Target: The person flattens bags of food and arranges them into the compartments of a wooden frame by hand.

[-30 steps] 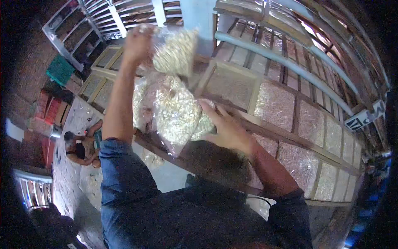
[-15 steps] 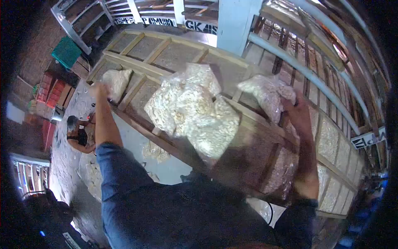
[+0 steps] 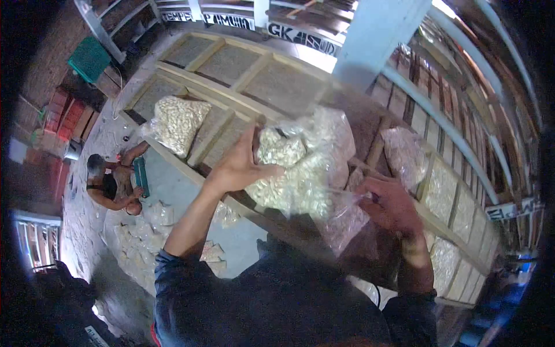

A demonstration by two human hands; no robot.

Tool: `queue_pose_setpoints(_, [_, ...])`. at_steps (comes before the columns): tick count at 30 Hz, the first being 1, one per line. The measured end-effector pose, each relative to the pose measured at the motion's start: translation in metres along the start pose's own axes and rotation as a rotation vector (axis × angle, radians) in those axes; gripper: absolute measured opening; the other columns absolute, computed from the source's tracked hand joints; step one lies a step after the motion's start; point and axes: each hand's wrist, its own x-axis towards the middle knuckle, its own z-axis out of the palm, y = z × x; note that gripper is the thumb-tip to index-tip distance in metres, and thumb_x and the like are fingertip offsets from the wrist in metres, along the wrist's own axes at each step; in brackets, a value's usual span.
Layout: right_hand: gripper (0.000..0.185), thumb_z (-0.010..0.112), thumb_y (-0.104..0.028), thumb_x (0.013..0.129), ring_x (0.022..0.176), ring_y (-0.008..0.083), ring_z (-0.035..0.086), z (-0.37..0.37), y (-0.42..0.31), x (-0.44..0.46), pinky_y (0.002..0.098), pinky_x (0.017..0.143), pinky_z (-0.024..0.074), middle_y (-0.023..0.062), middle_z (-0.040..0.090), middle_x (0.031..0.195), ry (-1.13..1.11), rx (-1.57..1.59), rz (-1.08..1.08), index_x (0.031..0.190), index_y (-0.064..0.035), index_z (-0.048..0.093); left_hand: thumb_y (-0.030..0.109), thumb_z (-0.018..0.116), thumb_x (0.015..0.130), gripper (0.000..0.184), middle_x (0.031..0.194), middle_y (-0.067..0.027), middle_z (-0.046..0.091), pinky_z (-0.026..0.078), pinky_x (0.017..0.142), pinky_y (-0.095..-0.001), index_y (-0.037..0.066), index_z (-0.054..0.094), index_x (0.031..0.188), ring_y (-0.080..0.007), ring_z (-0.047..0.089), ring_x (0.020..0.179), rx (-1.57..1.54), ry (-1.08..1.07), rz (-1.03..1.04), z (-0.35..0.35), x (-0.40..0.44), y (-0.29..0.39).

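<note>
Clear plastic bags of pale beans lie piled on the wooden slatted rack in front of me. My left hand is at the pile's left side, its fingers stretched and thumb apart against the plastic. On the pile's right side, my right hand has its fingers closed on a pinched-up part of a bag. Another filled bag lies flat in a left compartment. Beyond my right hand rests one more bag.
The divided wooden rack stretches from left to right. A pale blue post stands behind it. Several filled bags lie on the floor at left, near a seated person holding a green object. Filled compartments continue at right.
My left hand has gone from the left bag to the central pile. My right hand has let go of the right bag, now lying on the rack, and grips plastic at the pile.
</note>
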Motion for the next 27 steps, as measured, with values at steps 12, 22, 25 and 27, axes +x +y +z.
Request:
queue_pose_setpoints(12, [0.014,0.069,-0.012,0.094,0.09,0.0183,0.067,-0.043,-0.022,0.177,0.0336,0.081,0.0546,0.009,0.073,0.099,0.557,0.21,0.069,0.105,-0.0029,0.069,0.025,0.073,0.095,0.057,0.118,-0.0192,0.07,0.058,0.085,-0.0352,-0.01,0.054,0.136,-0.0231,0.072,0.096,-0.823,0.662,-0.275,-0.101,0.025,0.024])
queue_pose_setpoints(22, [0.065,0.071,-0.039,0.093,0.135,0.0371,0.052,0.01,-0.023,0.157,0.0471,0.109,0.0433,0.0239,0.059,0.138,0.111,-0.194,-0.177,0.144,-0.0051,0.05,0.04,0.077,0.089,0.048,0.083,-0.0126,0.072,0.055,0.056,-0.0341,-0.005,0.072,0.104,-0.0218,0.069,0.066,-0.092,0.86,-0.39,-0.278,0.197,-0.184])
queue_pose_setpoints(25, [0.059,0.076,-0.036,0.088,0.133,0.0428,0.052,-0.003,-0.018,0.129,0.0493,0.113,0.0412,0.0246,0.06,0.136,0.086,-0.189,-0.06,0.136,-0.0041,0.06,0.055,0.078,0.079,0.064,0.089,-0.0226,0.074,0.059,0.068,-0.0413,-0.005,0.074,0.101,-0.0302,0.073,0.077,0.512,0.144,-0.613,-0.273,0.19,-0.197])
queue_pose_setpoints(27, [0.059,0.083,-0.027,0.084,0.129,0.0353,0.055,0.0,0.001,0.122,0.045,0.106,0.0449,0.0191,0.061,0.131,-0.002,-0.009,-0.004,0.132,-0.0026,0.06,0.058,0.078,0.076,0.073,0.11,-0.0295,0.072,0.057,0.084,-0.0466,-0.007,0.072,0.108,-0.0364,0.073,0.096,0.781,0.24,-0.399,-0.25,0.157,-0.182])
